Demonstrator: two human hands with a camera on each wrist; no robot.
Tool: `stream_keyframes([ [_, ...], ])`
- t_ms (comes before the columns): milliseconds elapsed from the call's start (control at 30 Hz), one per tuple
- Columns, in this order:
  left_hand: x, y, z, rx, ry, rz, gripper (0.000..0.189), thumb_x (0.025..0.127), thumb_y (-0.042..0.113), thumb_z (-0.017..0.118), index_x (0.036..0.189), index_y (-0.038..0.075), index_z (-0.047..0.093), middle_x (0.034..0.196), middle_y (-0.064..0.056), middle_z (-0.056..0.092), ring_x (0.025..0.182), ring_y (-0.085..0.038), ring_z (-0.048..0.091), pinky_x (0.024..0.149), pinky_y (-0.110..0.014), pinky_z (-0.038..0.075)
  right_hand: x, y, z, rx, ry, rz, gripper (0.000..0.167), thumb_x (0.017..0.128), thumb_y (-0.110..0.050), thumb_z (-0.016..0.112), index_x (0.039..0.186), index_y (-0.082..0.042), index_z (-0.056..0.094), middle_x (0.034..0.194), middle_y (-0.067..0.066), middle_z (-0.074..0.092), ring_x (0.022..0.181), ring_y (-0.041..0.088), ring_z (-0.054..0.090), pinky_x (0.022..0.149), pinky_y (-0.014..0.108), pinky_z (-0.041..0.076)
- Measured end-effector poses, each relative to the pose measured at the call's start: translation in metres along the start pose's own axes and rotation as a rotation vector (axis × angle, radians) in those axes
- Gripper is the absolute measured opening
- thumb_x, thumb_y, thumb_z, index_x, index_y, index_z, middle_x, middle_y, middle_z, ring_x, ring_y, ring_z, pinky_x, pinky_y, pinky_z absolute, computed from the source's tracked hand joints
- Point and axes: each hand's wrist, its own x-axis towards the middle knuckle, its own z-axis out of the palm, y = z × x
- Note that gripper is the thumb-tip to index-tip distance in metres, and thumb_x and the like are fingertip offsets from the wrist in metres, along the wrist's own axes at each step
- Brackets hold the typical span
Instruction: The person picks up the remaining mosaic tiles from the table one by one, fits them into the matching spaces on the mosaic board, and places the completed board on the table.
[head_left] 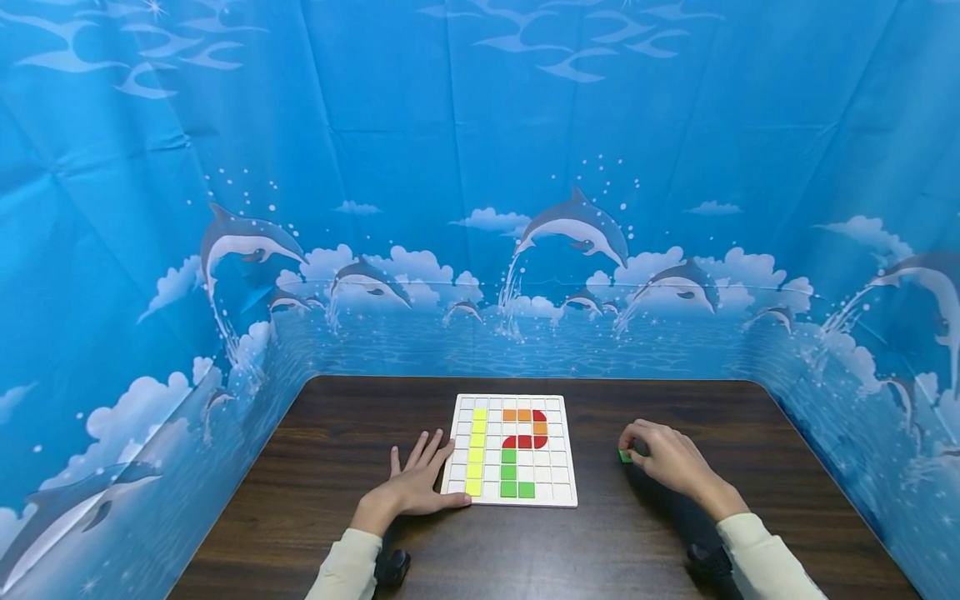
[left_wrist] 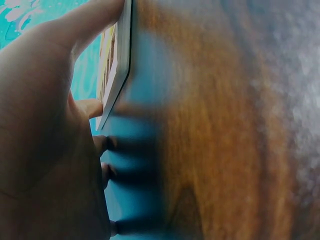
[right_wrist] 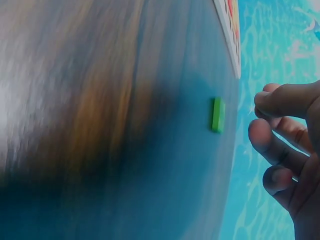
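My left hand (head_left: 415,486) lies with its fingers spread at the left side of a white grid board (head_left: 558,475). The thumb (left_wrist: 95,17) rests at the board's near left corner, and the index finger reaches its left edge. On the board are a column of yellow tiles (head_left: 476,442), a curved group of orange tiles (head_left: 517,415) and red tiles (head_left: 527,442), and several green tiles (head_left: 508,471) below it. Right of the board, my right hand (head_left: 667,454) hovers, fingers bent, over a loose green tile (right_wrist: 217,115). In the right wrist view the fingertips are apart from that tile.
The dark wooden table (head_left: 337,433) extends around the board on all sides. A blue curtain (head_left: 450,167) printed with dolphins closes off the back and both sides. A dark wrist device (head_left: 393,568) is at the left wrist and another (head_left: 708,560) at the right.
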Motion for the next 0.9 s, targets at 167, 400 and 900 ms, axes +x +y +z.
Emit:
stream_keyframes([
  [167, 0.001, -0.002, 0.0, 0.01, -0.009, -0.012, 0.119, 0.08, 0.09, 0.064, 0.172, 0.024, 0.025, 0.181, -0.012, 0.008, 0.168, -0.04, 0.0, 0.12, -0.082, -0.012, -0.002, 0.011, 0.001, 0.004, -0.022, 0.022, 0.016, 0.091, -0.01, 0.083, 0.099, -0.022, 0.075, 0.105, -0.003, 0.073, 0.081, 0.011, 0.062, 0.065, 0.035, 0.05],
  [400, 0.004, -0.005, 0.004, 0.002, -0.001, -0.008, 0.119, 0.08, 0.091, 0.063, 0.171, 0.024, 0.026, 0.181, -0.012, 0.008, 0.168, -0.04, 0.0, 0.12, -0.083, -0.012, -0.005, 0.017, 0.007, 0.01, -0.088, 0.065, 0.018, 0.092, -0.011, 0.083, 0.104, -0.023, 0.077, 0.12, 0.003, 0.073, 0.085, 0.015, 0.064, 0.061, 0.032, 0.045],
  [900, -0.005, 0.012, -0.009, 0.034, -0.027, -0.035, 0.112, 0.086, 0.079, 0.069, 0.171, 0.02, 0.027, 0.181, -0.012, 0.011, 0.168, -0.039, 0.004, 0.123, -0.081, -0.005, -0.008, 0.023, 0.011, -0.034, -0.026, 0.041, 0.013, 0.09, -0.013, 0.085, 0.099, -0.022, 0.081, 0.109, 0.0, 0.077, 0.087, 0.021, 0.073, 0.068, 0.043, 0.06],
])
